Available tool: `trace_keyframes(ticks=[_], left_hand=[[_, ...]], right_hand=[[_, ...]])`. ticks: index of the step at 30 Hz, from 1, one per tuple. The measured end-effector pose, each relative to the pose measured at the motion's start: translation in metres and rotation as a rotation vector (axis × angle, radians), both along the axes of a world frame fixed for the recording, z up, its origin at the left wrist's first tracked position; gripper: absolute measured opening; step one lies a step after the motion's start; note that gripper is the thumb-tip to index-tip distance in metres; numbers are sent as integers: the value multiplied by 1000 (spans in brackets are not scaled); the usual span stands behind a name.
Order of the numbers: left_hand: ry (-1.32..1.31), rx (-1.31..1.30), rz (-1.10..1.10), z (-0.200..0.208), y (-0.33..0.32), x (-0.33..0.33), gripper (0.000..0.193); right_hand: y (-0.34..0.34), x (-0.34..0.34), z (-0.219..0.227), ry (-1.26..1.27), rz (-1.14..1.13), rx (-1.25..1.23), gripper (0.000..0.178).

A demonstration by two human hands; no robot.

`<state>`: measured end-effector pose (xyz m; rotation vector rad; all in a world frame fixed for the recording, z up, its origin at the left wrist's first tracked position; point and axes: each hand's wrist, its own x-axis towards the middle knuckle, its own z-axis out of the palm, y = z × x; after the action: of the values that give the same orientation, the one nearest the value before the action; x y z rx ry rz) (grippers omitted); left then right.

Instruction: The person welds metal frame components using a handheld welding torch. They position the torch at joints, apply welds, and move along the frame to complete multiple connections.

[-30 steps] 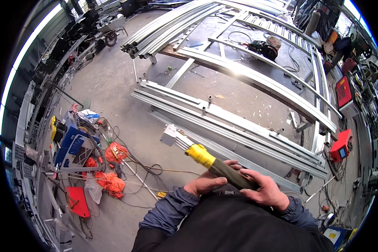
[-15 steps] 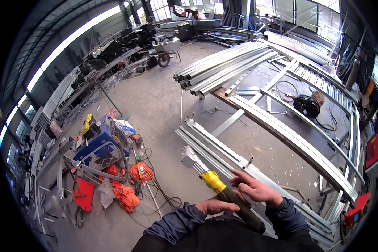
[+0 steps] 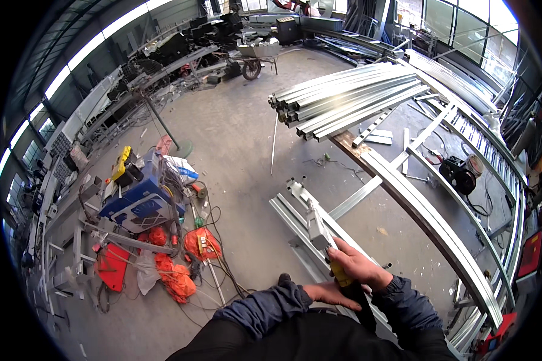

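A long tool with a pale metal head (image 3: 318,231), a yellow-wrapped neck (image 3: 341,274) and a dark grip stands out in front of me. My right hand (image 3: 362,268) is closed round the yellow neck, just behind the head. Lower down, my left hand (image 3: 333,295) holds the dark grip, its fingers partly hidden behind it. The tool's exact kind cannot be made out. Long silvery metal profiles (image 3: 288,212) lie side by side under and beyond the tool, and its head overlaps them in view.
A bundle of square metal tubes (image 3: 349,99) rests on a large metal frame (image 3: 427,216) to the right. At left stand a blue machine (image 3: 140,201), orange bags (image 3: 176,281) and a red panel (image 3: 112,268) among loose cables (image 3: 226,265). Farther back is a wheelbarrow (image 3: 258,51).
My right hand, earlier apart with fingers spread, has closed round the yellow neck. The tool has swung right and now points more steeply away. The view has shifted left.
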<state>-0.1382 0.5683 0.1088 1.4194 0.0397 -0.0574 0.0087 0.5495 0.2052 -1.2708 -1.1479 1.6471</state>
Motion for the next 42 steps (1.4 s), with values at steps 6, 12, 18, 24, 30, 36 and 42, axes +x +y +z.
trace_keyframes(ticks=[6,12,18,24,30,36,42], left_hand=[[108,752,177,-148,179,-69,70],[369,977,109,-194,250,-107,56],[166,922,254,-247,254,-109,63],[117,1077,236,-277,255,-102,64],[109,1104,212,-285,256,-97,66],[111,1124,195,-287,256,-97,67],[107,1144,179,-292,256,-98,69]], right_hand=[[130,-36,-37,-96,56,-205,59],[212,-79,-85,-331,55,-240,72],[241,-105,-144,-560,117,-195,76],[255,-112,-159,-477,139,-229,71],[257,-110,-171,-529,93,-208,68],[256,-110,-170,-490,136,-255,73],[247,-120,-187,-543,58,-186,67]])
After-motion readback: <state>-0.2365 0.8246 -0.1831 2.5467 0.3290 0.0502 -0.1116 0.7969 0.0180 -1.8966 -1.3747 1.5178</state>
